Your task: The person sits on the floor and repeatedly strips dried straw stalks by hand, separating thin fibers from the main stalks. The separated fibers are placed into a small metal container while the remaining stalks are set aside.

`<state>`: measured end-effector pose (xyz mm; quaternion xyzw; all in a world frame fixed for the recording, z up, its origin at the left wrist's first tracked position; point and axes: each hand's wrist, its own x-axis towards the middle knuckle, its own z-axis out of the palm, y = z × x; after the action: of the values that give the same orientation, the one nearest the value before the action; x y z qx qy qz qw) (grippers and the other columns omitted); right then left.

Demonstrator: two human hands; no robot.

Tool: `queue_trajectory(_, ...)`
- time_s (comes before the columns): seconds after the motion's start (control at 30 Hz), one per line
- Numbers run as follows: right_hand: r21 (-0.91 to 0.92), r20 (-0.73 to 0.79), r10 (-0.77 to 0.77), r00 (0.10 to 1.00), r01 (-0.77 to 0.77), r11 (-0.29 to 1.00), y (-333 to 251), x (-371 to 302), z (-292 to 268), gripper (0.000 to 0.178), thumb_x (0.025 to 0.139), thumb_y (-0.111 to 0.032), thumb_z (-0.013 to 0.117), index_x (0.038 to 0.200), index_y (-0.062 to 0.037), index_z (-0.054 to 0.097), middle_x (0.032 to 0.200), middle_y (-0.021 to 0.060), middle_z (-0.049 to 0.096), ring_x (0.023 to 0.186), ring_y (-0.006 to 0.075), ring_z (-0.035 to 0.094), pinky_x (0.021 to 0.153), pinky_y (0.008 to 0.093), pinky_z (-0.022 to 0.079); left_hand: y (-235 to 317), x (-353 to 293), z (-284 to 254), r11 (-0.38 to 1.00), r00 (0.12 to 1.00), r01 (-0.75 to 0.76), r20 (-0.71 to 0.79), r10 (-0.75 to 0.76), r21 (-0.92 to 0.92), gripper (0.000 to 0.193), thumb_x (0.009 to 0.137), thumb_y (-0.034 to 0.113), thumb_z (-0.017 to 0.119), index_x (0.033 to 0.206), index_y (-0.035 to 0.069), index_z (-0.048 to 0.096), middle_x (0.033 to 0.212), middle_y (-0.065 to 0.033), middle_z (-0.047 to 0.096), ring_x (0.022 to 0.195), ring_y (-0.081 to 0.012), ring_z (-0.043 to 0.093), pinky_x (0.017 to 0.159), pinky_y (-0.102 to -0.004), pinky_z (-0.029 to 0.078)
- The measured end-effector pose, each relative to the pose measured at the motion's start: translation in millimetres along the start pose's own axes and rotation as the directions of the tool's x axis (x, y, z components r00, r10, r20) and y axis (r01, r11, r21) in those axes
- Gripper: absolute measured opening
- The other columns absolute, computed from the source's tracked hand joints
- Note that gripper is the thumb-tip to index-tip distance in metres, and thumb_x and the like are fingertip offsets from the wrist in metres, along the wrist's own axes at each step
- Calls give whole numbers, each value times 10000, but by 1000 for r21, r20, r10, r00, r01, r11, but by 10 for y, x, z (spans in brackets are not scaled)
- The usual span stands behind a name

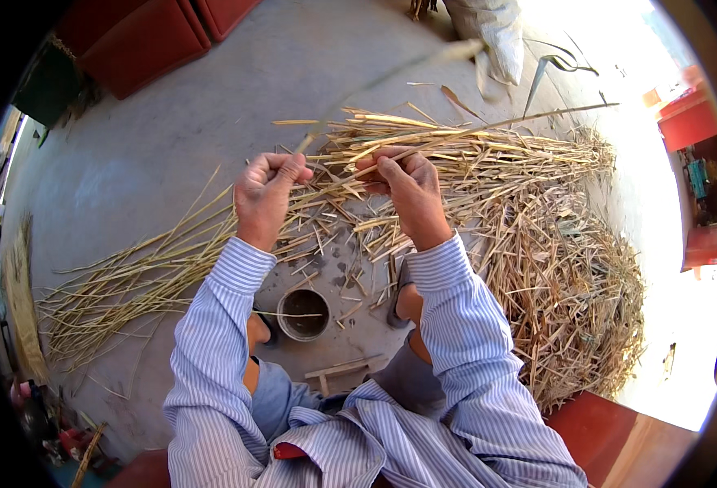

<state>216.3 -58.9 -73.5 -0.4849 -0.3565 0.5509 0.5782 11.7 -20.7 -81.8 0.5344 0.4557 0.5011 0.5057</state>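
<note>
Both hands are raised in front of me over a heap of dry plant stalks (456, 146). My left hand (265, 195) is closed in a pinch on a thin pale stalk (372, 84), which slants up to the right and is smeared by motion. Between the thumb and fingers of my right hand (411, 191) is a longer dry stalk (529, 119), whose thin end reaches far to the right. Below the left hand, long peeled-looking thin stems (143, 281) fan out to the left across the floor.
A round bowl (303, 315) with dark contents stands between my feet, a thin stem across it. Loose husks and leaves (566, 285) pile up at the right. A small wooden piece (342, 368) lies near my knees. Red seats (143, 49) and a whitish sack (493, 32) stand at the back.
</note>
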Motion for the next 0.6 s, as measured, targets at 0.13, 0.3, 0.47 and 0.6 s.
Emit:
queue_trajectory(0.13,31,-17,0,1000,0,1000,-31,13,-162,188,998,-183,534,1074,-20,585,978,112,711,857,172,693,730,283,564,174,246,-355,940,990,-135,3,142,314,263,897,258,701,941,2,657,801,-76,703,713,-131,656,660,-295,522)
queue_trajectory(0.3,8,-42,-25,999,26,1000,-44,72,-222,212,987,-218,562,1037,-17,608,961,105,714,825,153,687,717,269,562,-62,203,-562,191,750,-557,391,533,808,305,893,322,683,955,25,661,806,-132,699,641,-271,614,610,-401,453)
queue_trajectory(0.47,9,-86,-44,995,45,999,-94,116,-246,212,981,-223,572,1007,-18,615,949,106,712,818,160,689,707,267,561,-39,-105,-264,859,934,-163,357,-25,486,269,862,281,727,944,26,703,827,-94,716,731,-160,667,652,-301,513)
queue_trajectory(0.6,15,-91,-51,994,53,998,-125,92,-214,208,984,-221,566,1006,-18,607,951,111,711,805,164,691,693,264,562,-126,-185,-148,893,955,-158,295,29,422,195,861,176,733,932,-2,701,822,-91,716,740,-128,668,660,-268,523)
